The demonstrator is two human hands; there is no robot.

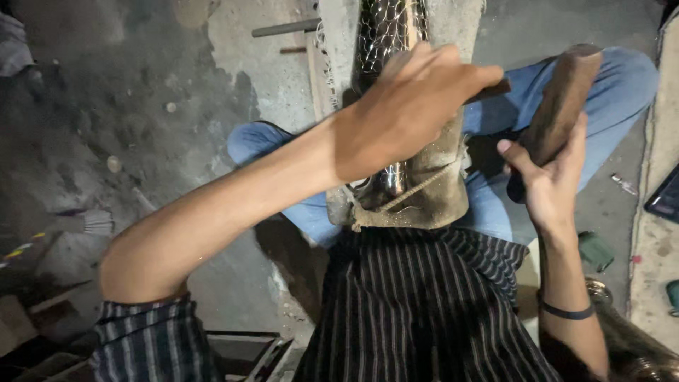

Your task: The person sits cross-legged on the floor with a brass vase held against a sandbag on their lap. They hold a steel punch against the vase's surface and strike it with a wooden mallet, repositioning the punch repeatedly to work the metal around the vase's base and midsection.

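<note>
The concrete floor (141, 106) takes up most of the view, grey, stained and rough, with open room on the left side and only small litter on it: a metal rod (286, 28) near the top edge and a striped scrap (85, 223) at the left. On the right a pale raised kerb (654, 212) hems the floor in, leaving just a narrow strip beside the person's knee.

The person sits with jeans (615, 85) bent up and a dark striped shirt (424, 304) filling the lower middle. Between the knees stands the workpiece (385, 42), a shiny metal body with a scale-like hammered pattern, running up past the top edge. Its lower part is wrapped in coarse brown cloth (442, 191) tied with a thin cord (417, 189); polished metal shows in the gap just below the left wrist.

The left hand (403, 117) crosses over the workpiece, fingers curled tight around a thin dark tool (495, 90) whose end sticks out to the right of the knuckles; its working tip is hidden under the hand.

The right hand (548, 180) is wrapped around the lower end of a mallet (562, 99), a thick, round, worn wooden club held tilted above the right thigh, apart from the tool. A dark band (566, 311) circles that wrist.
</note>
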